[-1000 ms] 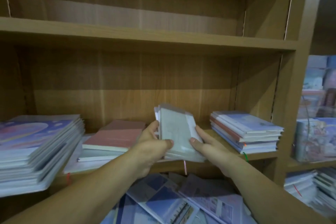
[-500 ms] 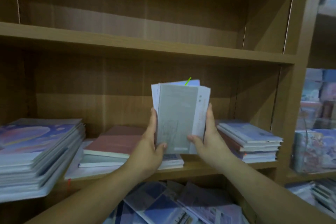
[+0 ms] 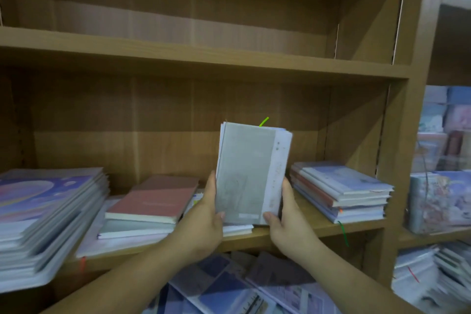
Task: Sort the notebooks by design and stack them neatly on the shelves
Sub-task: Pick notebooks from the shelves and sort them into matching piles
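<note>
thin grey notebooks [image 3: 244,173], flat rectangular bundle upright between left hand [image 3: 204,222] and right hand [image 3: 290,222]

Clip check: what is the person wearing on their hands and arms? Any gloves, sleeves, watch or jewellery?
Nothing worn shows. The left hand and right hand are bare, with no gloves or rings visible. The left forearm and right forearm are bare down to the frame's edge: no sleeve, watch or bracelet. Slight blur could hide fine marks.

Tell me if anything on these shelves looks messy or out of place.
Yes. The big left stack is fanned out and overhangs the middle shelf at its front edge. Below it, loose notebooks lie jumbled at angles.
</note>
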